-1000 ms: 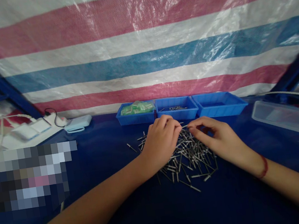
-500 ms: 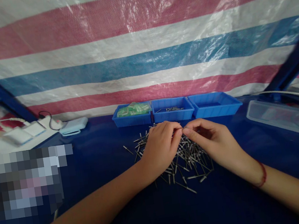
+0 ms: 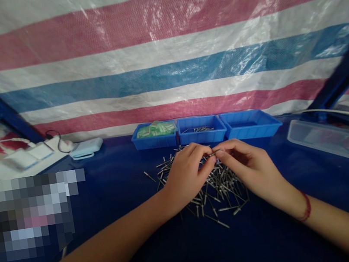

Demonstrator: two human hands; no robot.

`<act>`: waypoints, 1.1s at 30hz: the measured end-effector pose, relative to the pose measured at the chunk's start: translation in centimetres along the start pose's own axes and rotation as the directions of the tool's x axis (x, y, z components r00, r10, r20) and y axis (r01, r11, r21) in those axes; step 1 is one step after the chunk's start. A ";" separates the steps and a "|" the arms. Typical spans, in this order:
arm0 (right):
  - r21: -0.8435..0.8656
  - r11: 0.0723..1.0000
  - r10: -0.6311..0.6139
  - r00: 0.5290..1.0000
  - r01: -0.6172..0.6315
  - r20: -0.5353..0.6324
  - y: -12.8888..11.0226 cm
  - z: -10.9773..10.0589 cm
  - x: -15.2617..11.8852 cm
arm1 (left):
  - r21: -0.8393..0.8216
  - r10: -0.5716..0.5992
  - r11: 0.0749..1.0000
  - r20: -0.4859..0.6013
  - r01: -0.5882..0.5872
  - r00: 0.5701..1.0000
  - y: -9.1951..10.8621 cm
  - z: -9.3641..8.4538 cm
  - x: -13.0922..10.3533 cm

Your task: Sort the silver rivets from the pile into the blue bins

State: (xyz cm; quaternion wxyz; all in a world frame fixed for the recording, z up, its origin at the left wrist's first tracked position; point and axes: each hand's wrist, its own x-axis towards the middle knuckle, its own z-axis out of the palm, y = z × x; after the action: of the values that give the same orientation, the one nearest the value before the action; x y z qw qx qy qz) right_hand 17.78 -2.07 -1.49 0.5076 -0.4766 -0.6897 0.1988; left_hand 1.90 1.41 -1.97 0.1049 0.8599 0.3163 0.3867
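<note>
Row of blue plastic bins (image 3: 252,131) behind rivet pile (image 3: 223,182); green packets (image 3: 156,129) in left one, loose metal pieces in middle one. Translucent plastic tray (image 3: 328,141) far right, white power strip (image 3: 39,156) far left. Left hand (image 3: 186,168) blocks view of pile's left part. Slim rivet (image 3: 216,152) above pile, pinched between fingertips of left hand and right hand (image 3: 255,167); long axis near level, running left to right, head end unclear. Pile: shiny thin metal pins, thicker sleeves, pointing every way. Striped woven-plastic sheet (image 3: 166,73) behind, glossy, creased.
</note>
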 end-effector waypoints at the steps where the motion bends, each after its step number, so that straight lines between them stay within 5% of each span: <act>1: -0.004 1.000 0.001 1.000 -0.001 0.004 0.1 0.0 0.0 | -0.016 -0.009 1.000 -0.011 0.009 1.000 0.0 0.0 0.0; 14: -0.012 1.000 0.016 0.999 -0.016 0.039 1.2 0.0 0.2 | -0.101 -0.004 0.995 -0.133 -0.010 0.991 -0.2 -0.1 0.3; 33: -0.025 1.000 -0.012 0.997 0.014 0.082 0.7 -0.1 0.2 | -0.148 -0.069 0.988 -0.103 0.054 0.992 -0.4 0.1 0.0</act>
State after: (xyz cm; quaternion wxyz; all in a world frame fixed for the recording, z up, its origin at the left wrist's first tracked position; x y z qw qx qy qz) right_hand 18.13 -1.63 -1.90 0.4741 -0.4699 -0.7156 0.2059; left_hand 1.74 1.74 -2.22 0.1619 0.8177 0.3190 0.4510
